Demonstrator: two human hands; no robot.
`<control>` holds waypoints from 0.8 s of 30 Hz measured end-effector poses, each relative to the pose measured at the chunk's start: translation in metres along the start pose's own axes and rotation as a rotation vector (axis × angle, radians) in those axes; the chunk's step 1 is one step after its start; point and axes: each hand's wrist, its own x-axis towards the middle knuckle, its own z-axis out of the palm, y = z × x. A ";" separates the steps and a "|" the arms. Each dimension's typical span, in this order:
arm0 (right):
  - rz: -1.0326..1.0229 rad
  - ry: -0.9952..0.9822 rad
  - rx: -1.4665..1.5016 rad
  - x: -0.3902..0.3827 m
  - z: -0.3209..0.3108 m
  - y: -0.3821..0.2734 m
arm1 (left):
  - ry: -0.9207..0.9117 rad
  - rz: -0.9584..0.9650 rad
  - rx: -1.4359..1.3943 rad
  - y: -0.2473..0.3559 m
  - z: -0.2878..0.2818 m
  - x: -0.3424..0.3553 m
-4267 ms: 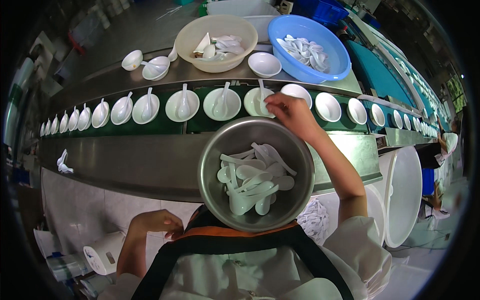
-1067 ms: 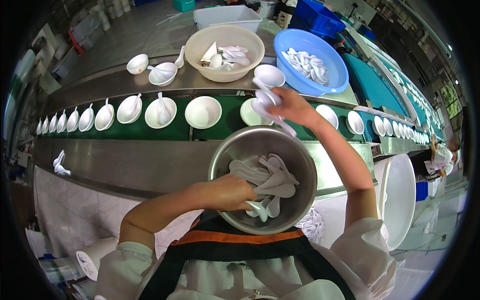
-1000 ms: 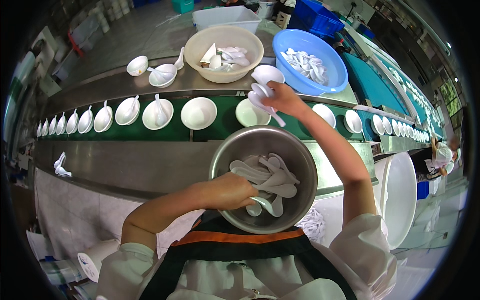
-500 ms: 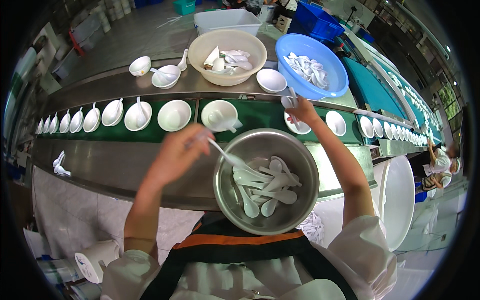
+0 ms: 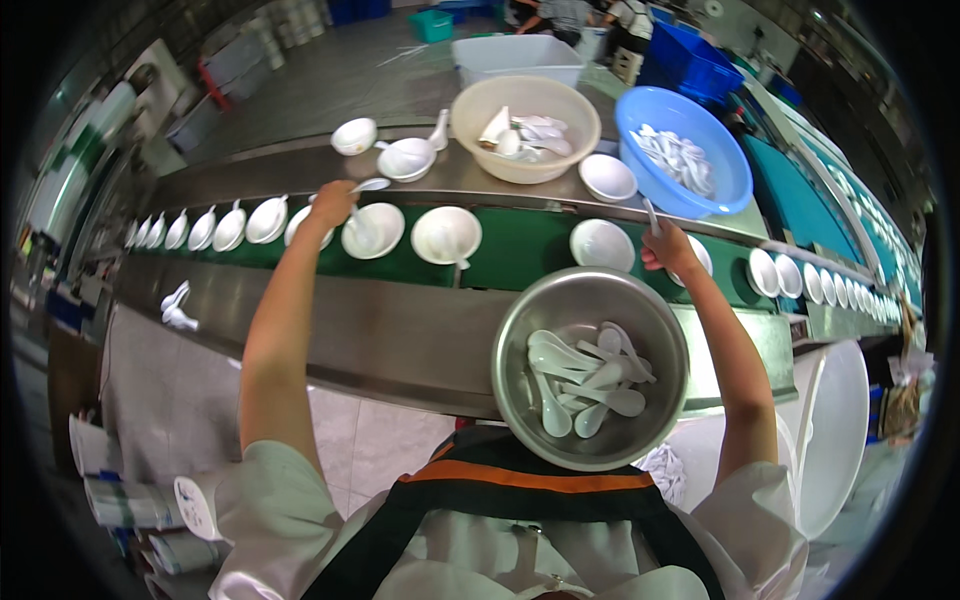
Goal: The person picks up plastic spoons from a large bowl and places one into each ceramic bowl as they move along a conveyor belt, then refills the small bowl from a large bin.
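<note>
White bowls [image 5: 372, 216] line the green belt [image 5: 515, 250], many with white spoons. My left hand [image 5: 332, 203] is closed on a white spoon [image 5: 370, 185], above the bowls at the belt's left part. My right hand [image 5: 668, 245] grips another spoon [image 5: 650, 214] by a bowl [image 5: 700, 262] at the right, which it partly hides. Between my forearms, close to my body, a steel bowl [image 5: 508, 370] holds several loose spoons [image 5: 620, 400].
Behind the belt stand a cream basin [image 5: 525, 165] and a blue basin [image 5: 730, 170], both with spoons, and small bowls [image 5: 608, 178]. A teal conveyor [image 5: 800, 210] runs at right. Further back are bins [image 5: 515, 60] and other people [image 5: 630, 30].
My left hand has left the steel bowl and reached forward and left with a spoon. A spoon now lies in a middle belt bowl. My right hand has shifted slightly right.
</note>
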 end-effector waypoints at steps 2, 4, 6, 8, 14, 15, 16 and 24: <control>-0.058 0.093 -0.080 0.010 0.002 0.001 | 0.129 -0.078 0.052 -0.019 0.005 -0.004; -0.153 0.208 -0.226 0.030 -0.003 0.029 | 0.296 0.052 0.024 -0.025 -0.002 -0.009; -0.120 0.284 -0.388 0.048 -0.011 0.060 | 0.300 0.152 -0.171 0.003 -0.002 -0.005; -0.142 0.289 -0.532 0.033 -0.007 0.062 | 0.052 0.173 -0.272 0.061 -0.013 -0.015; -0.348 0.217 -0.324 -0.016 -0.009 0.013 | -0.276 0.528 -0.592 0.200 -0.018 -0.046; -0.418 0.053 -0.105 -0.027 -0.008 0.001 | -0.385 0.529 -0.606 0.222 -0.016 -0.049; -0.487 -0.115 0.120 -0.038 -0.002 -0.015 | -0.416 0.559 -0.660 0.239 -0.010 -0.054; -0.720 -0.099 -0.218 -0.086 -0.008 -0.032 | 0.087 0.750 -0.644 0.318 0.040 -0.064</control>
